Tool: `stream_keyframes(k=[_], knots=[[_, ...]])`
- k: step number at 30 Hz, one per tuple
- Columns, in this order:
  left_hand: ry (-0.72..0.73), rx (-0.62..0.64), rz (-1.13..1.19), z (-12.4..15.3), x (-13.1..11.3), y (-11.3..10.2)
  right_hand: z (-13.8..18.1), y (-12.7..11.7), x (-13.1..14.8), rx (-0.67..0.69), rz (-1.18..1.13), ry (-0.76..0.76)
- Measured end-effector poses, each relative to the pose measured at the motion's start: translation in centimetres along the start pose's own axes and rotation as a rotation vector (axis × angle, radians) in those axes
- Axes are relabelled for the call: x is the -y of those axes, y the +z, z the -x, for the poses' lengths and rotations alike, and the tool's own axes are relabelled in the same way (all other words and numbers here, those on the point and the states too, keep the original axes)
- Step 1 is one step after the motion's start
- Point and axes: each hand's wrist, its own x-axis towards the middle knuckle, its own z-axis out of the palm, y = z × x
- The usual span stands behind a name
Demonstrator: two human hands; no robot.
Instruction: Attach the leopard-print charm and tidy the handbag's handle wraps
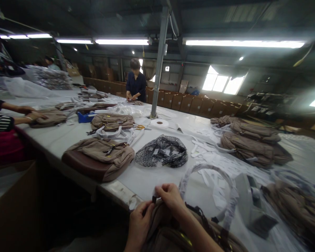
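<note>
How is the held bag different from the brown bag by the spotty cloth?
The held bag is gripped by the left hand and right hand at the edge of the table; the table bag lies flat, untouched. The held bag is partly out of view; the table bag shows whole. Both are brown.

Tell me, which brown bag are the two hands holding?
The brown bag at the very bottom, under the left hand and right hand. The other bags lie farther off on the table.
</note>
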Motion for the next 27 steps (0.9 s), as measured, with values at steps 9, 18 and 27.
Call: stream_keyframes(k=[9,18,27], knots=[[-0.045,0.018,0.047,0.2,0.0,0.0,1.3,0.1,-0.4,0.109,0.187,-0.176],[-0.079,0.004,0.231,-0.2,0.5,-0.8,1.5,0.3,-0.1,0.139,0.209,-0.203],[-0.095,-0.008,0.187,0.2,1.0,-1.3,2.0,-1.3,0.2,0.125,0.29,-0.115]])
